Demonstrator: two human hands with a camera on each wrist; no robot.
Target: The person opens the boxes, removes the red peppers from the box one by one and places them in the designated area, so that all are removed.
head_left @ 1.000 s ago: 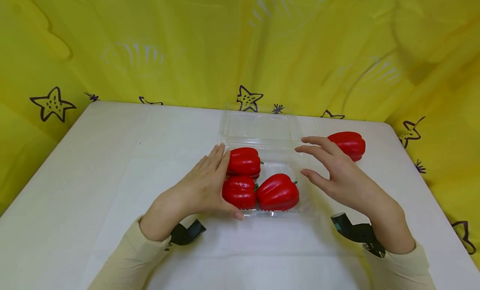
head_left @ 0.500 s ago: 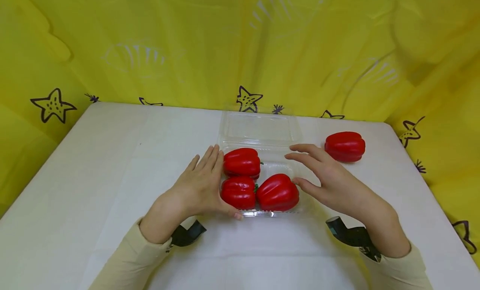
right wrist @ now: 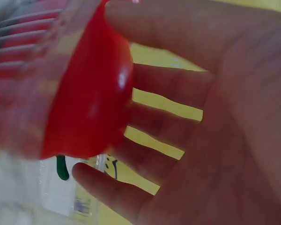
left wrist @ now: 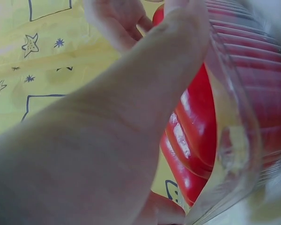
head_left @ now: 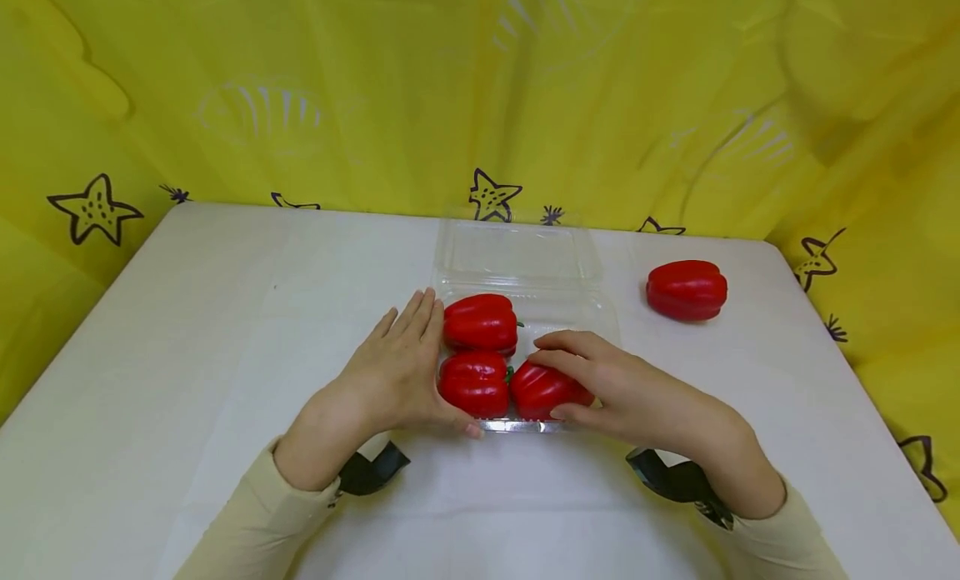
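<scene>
A clear plastic clamshell box (head_left: 521,427) lies with its lid (head_left: 517,251) folded back. Inside are three red bell peppers: one at the back left (head_left: 480,322), one at the front left (head_left: 474,384) and one at the front right (head_left: 538,392). Along the box's left side my left hand (head_left: 397,376) rests with straight fingers, its thumb by the front corner. My right hand (head_left: 611,388) holds the front-right pepper between thumb and fingers, covering part of it. In the right wrist view, that pepper (right wrist: 96,93) has its green stem showing below.
Another red bell pepper (head_left: 686,290) lies alone on the white table (head_left: 187,313), behind and right of the box. A yellow patterned cloth (head_left: 390,88) hangs along the table's back and sides.
My right hand has moved left and toward me, from near the lone pepper onto the front-right pepper in the box. My left hand has shifted slightly left, staying beside the box.
</scene>
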